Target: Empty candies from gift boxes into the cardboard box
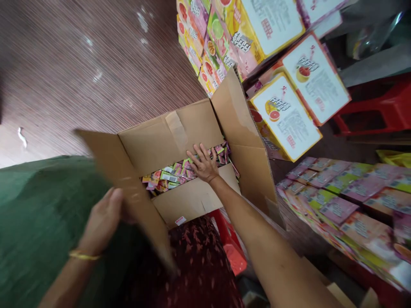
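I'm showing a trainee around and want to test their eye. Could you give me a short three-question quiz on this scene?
1. True or false: the right hand rests on the small colourful packets inside the open brown cardboard box.
2. What does the left hand touch? A) a box flap B) a red stool
3. What is worn on the left wrist?

Key: 1 true. 2 A, the blurred brown cardboard flap. 3 a thin yellow bangle.

cardboard box: 1 | hands: 2 | red stools: 2 | sachets: too many to count
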### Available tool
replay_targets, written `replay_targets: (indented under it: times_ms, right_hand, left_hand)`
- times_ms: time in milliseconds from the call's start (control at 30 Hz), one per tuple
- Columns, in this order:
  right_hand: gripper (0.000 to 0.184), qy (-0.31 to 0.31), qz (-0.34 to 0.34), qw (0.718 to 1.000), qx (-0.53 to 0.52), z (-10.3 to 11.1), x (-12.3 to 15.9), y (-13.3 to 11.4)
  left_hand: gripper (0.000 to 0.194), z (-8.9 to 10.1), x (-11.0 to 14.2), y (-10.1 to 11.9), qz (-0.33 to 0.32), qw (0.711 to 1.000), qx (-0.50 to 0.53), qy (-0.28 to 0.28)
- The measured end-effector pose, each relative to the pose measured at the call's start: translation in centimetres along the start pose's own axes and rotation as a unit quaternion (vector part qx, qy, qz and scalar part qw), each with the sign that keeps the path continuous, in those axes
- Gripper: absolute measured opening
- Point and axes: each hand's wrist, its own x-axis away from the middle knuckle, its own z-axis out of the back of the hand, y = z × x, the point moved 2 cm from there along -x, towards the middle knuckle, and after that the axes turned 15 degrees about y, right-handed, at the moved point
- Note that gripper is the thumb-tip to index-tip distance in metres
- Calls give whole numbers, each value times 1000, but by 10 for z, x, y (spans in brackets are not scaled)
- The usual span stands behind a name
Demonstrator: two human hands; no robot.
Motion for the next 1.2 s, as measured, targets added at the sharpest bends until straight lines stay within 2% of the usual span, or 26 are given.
replay_targets:
  times_ms: [33, 67, 100, 133, 167, 267, 367, 400, 433, 467, 500, 533, 600, 667, 700, 767, 833, 900, 967, 1033, 1100, 1200]
  right_hand:
    - [48, -7, -5, 1000, -6, 0, -1, 0]
    - [48, -14, -9, 1000, -11, 1, -2, 0]
    - [47, -23, -13, 1000, -17, 4, -4, -2]
    - [46, -31, -16, 999, -22, 9, -6, -4]
    - [45, -37, -18, 999, -26, 16, -9, -7]
    - [45, -21, -11, 999, -25, 60, -16, -17]
    - [50, 87, 0, 996, 14, 135, -16, -10]
    - [53, 143, -20, 989, 34, 162, -14, -1]
    - [57, 186, -71, 979, 50, 187, -10, 12]
    - [60, 198, -124, 971, 41, 205, -6, 26]
    - [58, 181, -174, 968, 7, 217, -2, 38]
    - [57, 137, -214, 966, -45, 220, 3, 46]
    - [61, 21, -237, 959, -155, 202, 14, 42]
    - [80, -55, -211, 957, -190, 162, 25, 15]
    - [93, -64, -188, 966, -167, 136, 31, -4]
    - [100, -78, -176, 979, -72, 82, 42, -39]
    - [92, -92, -164, 982, -5, 32, 53, -62]
    - [80, -81, -165, 982, 36, -2, 63, -69]
    - [69, -56, -168, 983, 56, -20, 71, -65]
    - [61, -38, -161, 984, 61, -27, 76, -58]
    - [58, -32, -158, 985, 57, -28, 76, -54]
    - [58, -33, -168, 985, 33, -24, 71, -55]
  left_hand:
    - [75, -26, 7, 12, -26, 997, 64, -40]
    - [72, -52, 10, 22, -96, 992, 72, -38]
    - [69, -78, 11, 29, -197, 980, 37, -11]
    - [68, -102, 9, 31, -276, 960, 0, 50]
    - [64, -126, 4, 28, -332, 939, -43, 84]
    - [56, -179, -16, 0, -413, 885, -129, 171]
    - [54, -201, -31, -28, -461, 844, -165, 219]
    - [54, -203, -34, -33, -471, 836, -166, 230]
    - [54, -203, -35, -37, -477, 831, -164, 236]
    - [54, -202, -36, -39, -481, 828, -160, 240]
    - [53, -200, -37, -39, -484, 827, -153, 242]
    - [52, -197, -37, -39, -487, 826, -146, 243]
    - [51, -191, -38, -37, -502, 820, -134, 239]
    - [51, -184, -40, -37, -530, 806, -128, 231]
    - [51, -182, -41, -38, -544, 798, -126, 228]
    - [51, -177, -42, -39, -560, 787, -122, 229]
    - [48, -175, -42, -40, -554, 792, -119, 227]
    - [46, -173, -42, -36, -534, 808, -113, 222]
    - [46, -171, -44, -23, -514, 821, -103, 225]
    - [47, -168, -53, 3, -499, 828, -91, 238]
    - [52, -165, -71, 40, -486, 836, -84, 240]
    - [61, -164, -112, 102, -462, 854, -102, 218]
